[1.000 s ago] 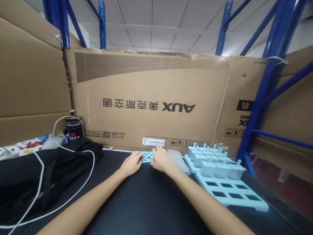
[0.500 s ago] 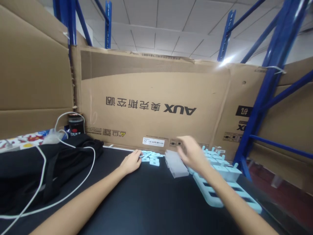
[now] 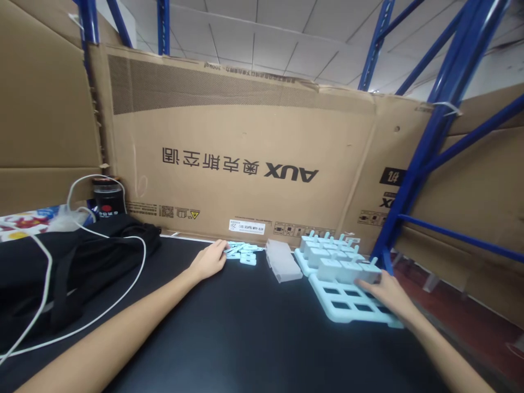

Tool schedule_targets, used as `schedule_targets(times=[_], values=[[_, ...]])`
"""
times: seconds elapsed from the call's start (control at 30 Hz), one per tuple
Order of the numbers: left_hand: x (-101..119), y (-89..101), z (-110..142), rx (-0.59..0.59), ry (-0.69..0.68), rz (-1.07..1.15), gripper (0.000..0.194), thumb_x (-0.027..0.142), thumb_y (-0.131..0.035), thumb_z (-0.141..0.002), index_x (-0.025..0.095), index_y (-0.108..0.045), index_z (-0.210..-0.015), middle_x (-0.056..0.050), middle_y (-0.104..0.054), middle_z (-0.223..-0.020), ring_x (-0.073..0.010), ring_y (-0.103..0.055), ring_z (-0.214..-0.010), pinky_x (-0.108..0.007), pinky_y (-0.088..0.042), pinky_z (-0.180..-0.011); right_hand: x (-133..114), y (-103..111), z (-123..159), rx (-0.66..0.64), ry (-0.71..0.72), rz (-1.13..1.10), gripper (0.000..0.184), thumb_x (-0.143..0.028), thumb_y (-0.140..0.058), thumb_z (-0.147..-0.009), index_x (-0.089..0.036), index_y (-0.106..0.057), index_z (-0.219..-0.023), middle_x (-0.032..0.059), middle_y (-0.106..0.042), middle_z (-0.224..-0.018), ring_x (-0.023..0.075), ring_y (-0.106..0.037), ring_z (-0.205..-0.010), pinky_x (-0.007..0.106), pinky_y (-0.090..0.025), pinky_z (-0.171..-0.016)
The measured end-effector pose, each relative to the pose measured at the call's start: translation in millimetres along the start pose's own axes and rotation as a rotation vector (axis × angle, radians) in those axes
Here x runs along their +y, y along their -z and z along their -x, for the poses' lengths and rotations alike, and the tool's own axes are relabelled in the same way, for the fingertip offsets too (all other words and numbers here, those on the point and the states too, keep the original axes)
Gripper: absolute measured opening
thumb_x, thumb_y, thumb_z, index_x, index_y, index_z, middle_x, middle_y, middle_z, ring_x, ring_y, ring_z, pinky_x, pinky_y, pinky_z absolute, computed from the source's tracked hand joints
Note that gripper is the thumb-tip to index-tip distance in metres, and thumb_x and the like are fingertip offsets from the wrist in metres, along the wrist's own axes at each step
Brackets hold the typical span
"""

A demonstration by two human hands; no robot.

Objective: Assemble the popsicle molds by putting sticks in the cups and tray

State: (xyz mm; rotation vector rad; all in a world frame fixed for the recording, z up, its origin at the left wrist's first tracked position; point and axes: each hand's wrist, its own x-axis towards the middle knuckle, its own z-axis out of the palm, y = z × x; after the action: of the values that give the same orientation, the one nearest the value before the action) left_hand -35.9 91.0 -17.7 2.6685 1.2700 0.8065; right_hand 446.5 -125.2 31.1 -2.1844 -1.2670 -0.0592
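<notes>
My left hand (image 3: 208, 259) rests on the black table, its fingertips curled against a small heap of light blue plastic sticks (image 3: 242, 252). My right hand (image 3: 387, 292) lies on the right part of a light blue popsicle mould tray (image 3: 341, 297), fingers bent over its edge next to a capped mould cell (image 3: 366, 271). A second mould tray (image 3: 323, 248) with several capped cells stands just behind. A frosted grey lid (image 3: 282, 260) lies between the sticks and the trays.
A large cardboard sheet (image 3: 245, 164) walls the back of the table. A black bag (image 3: 61, 262) with a white cable (image 3: 135, 273) lies at the left, a dark can (image 3: 107, 195) behind it. Blue rack posts (image 3: 413, 164) stand at the right.
My right hand left the stick heap, swung right over the lid and came down on the near mould tray. My left hand stayed by the sticks. The view shifted slightly.
</notes>
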Motion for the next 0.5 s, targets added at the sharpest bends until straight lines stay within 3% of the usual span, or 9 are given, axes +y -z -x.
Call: schedule_targets(times=[0.27,0.5], values=[[2,1.9,3,0.003,0.006,-0.006,0.020,0.019,-0.043,-0.086,0.025,-0.050,-0.104,-0.003,-0.061,-0.111,-0.0222,-0.061,-0.103,-0.033,-0.045,-0.086,4,-3,9,-0.018,-0.033,0.215,0.044,-0.062,-0.045,-0.073,-0.019,-0.052,-0.082,0.0146,-0.066,-0.085,0.0318,-0.066,-0.085,0.036,-0.049,-0.071],[4,6.0,4,0.001,0.008,0.011,0.022,0.017,-0.044,-0.085,0.025,-0.051,-0.104,-0.003,-0.061,-0.110,-0.0221,-0.061,-0.101,-0.032,-0.046,-0.084,-6,-2,14,-0.006,-0.117,0.247,0.061,-0.066,-0.044,-0.076,-0.012,-0.053,-0.103,0.0209,-0.067,-0.087,0.0358,-0.066,-0.088,0.040,-0.051,-0.074]])
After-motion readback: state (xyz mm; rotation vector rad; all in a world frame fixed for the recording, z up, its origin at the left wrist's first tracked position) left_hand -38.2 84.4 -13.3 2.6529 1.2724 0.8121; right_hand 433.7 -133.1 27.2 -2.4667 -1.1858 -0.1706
